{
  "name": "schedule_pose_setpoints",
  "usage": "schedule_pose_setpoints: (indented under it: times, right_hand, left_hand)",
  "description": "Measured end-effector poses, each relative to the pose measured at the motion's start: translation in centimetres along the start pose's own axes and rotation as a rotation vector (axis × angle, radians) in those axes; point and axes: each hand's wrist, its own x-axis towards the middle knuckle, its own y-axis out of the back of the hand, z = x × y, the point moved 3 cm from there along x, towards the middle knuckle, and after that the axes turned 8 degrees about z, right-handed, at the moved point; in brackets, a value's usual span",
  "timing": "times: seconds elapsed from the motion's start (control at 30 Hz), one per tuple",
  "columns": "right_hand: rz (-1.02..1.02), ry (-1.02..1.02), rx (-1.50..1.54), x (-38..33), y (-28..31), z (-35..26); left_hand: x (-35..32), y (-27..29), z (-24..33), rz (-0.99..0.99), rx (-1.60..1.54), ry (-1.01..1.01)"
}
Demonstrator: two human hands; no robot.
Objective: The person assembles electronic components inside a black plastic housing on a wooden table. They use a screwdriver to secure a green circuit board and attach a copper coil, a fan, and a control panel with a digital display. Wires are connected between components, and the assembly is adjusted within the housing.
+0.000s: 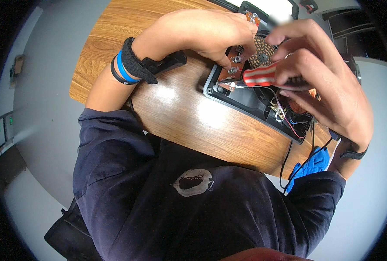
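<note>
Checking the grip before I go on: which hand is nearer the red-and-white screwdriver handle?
Right. The right hand grips the screwdriver handle; the left hand is beside it, fingers on the brown circuit board.

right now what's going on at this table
A person sits at a wooden table over an opened black device housing with wires showing. The left hand holds a small brown circuit board at the housing's edge. The right hand grips a screwdriver with a red and white striped handle, next to a round perforated disc.
</note>
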Motion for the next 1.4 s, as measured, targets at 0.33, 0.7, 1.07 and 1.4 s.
schedule_pose_setpoints:
  times: [0.33,0.7,1.07,1.4]
  right_hand:
    - [-0.021,-0.078,-0.049,0.0,0.7,-0.4]
    - [0.076,0.020,-0.156,0.9,0.0,-1.2]
    - [0.018,0.089,-0.157,1.1,0.3,-0.6]
    - [-0.050,0.036,-0.091,0.7,0.3,-0.3]
  left_hand:
    - [0.1,-0.1,-0.3,0.047,-0.050,-0.039]
    - [-0.5,0.4,0.1,0.096,-0.095,-0.002]
    - [0.0,1.2,0.9,-0.014,-0.140,0.084]
    - [-0.6,1.0,0.8,0.040,-0.157,0.055]
